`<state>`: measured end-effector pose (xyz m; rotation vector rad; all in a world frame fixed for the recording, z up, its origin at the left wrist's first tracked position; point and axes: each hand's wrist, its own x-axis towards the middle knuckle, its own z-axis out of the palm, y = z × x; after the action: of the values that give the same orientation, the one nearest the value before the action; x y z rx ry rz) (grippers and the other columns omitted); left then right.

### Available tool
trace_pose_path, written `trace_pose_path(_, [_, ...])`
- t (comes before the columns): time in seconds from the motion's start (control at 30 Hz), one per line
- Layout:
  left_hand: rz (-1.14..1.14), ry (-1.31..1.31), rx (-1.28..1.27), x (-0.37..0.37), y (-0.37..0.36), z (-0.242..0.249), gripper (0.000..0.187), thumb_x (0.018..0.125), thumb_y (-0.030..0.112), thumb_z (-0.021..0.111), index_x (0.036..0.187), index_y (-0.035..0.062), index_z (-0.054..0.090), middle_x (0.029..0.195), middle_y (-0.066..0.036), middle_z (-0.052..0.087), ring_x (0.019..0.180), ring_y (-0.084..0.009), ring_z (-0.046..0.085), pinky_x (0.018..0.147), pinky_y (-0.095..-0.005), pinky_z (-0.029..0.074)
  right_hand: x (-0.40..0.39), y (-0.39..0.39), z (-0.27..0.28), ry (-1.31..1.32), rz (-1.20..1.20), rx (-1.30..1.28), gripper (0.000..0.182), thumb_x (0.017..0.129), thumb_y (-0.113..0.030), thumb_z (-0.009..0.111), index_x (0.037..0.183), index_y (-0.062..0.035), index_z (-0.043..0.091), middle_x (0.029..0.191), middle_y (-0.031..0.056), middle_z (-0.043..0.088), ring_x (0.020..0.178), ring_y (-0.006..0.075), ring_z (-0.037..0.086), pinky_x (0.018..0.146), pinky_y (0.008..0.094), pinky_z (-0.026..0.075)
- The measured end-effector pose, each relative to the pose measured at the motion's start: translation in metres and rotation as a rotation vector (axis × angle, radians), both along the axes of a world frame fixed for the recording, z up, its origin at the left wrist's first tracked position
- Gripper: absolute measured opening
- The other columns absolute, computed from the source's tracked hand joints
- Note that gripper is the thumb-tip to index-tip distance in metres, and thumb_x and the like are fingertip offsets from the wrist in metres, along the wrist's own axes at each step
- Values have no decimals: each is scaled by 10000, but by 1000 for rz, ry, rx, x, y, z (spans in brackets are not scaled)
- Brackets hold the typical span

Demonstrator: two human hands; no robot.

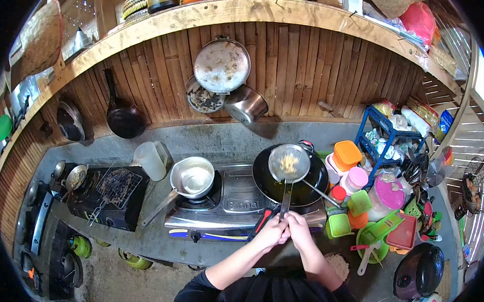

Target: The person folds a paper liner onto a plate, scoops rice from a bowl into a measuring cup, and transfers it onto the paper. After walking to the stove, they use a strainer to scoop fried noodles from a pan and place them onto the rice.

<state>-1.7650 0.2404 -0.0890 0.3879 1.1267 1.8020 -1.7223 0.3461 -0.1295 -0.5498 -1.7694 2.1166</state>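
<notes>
Head view: left hand (pixel 274 235) and right hand (pixel 298 228) together, fingers wrapped round strainer handle (pixel 286 199), likely for steadiness; strainer (pixel 296 171) with pale food bits (pixel 288 163) held over black pan (pixel 267 189), presumably so drips land inside.

The strainer (pixel 278 168) is made of metal mesh, the wok (pixel 264 183) finished glossy. The stove (pixel 244 186) is faced with shiny metal; the wall (pixel 159 84) is clad in matt wooden slats.

Black top (pixel 266 293), bare forearms (pixel 234 265)
</notes>
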Motion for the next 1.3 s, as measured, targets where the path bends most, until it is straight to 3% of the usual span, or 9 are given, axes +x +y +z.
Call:
trace_pose_path(0.07, [-21,-83,-7,1,-3,-2,76,885,82,360,822,76,403,503,12,365,390,-71,306,359,-212,233,2,1,-6,16,47,27,208,865,-108,436,860,31,589,762,40,591,703,91,516,665,233,422])
trace_pose_path(0.3, [-32,72,112,-13,-6,51,94,922,131,357,854,87,403,486,21,369,377,-58,285,350,-206,220,-9,4,70,155,94,214,229,869,-108,424,944,31,590,821,56,605,732,100,542,674,215,433])
trace_pose_path(0.47, [-18,-100,-6,2,-7,-1,103,897,97,366,803,80,404,496,8,368,376,-73,297,352,-212,229,1,-2,-10,48,28,47,197,860,-94,444,878,29,597,775,37,599,715,85,520,673,228,423])
trace_pose_path(0.6, [-19,-109,33,-4,-5,6,140,911,131,373,779,91,402,504,16,350,381,-72,293,353,-209,228,-2,-7,25,126,0,66,191,865,-95,441,862,23,592,724,20,576,664,86,501,634,231,418])
trace_pose_path(0.73, [-25,18,123,-5,-7,52,84,928,134,343,864,104,389,498,20,360,380,-56,287,353,-202,222,-9,-1,63,174,38,188,201,873,-105,436,881,21,593,717,41,584,642,86,505,615,234,422])
trace_pose_path(0.97, [51,-90,-68,8,-6,-2,77,918,138,362,870,80,380,490,24,346,373,-67,302,348,-212,227,-1,-6,-13,49,-5,-4,198,854,-92,452,893,29,603,771,49,605,702,100,528,667,233,424])
trace_pose_path(1.17, [16,96,79,-1,-5,39,80,932,119,325,882,79,373,511,15,376,377,-67,307,344,-207,228,-6,-6,53,186,24,162,232,867,-80,392,923,38,584,768,56,591,677,106,541,625,228,437])
trace_pose_path(1.27, [15,85,51,2,-7,23,64,924,119,334,883,85,370,511,15,374,379,-68,308,344,-211,227,-4,-7,33,120,30,132,226,866,-81,399,905,37,587,767,53,589,681,99,535,629,228,434])
trace_pose_path(1.3, [18,79,13,5,-7,10,55,919,117,338,885,87,369,511,14,372,381,-68,308,345,-213,226,1,-9,20,84,22,62,208,861,-98,435,889,38,589,773,51,595,720,113,533,687,248,427])
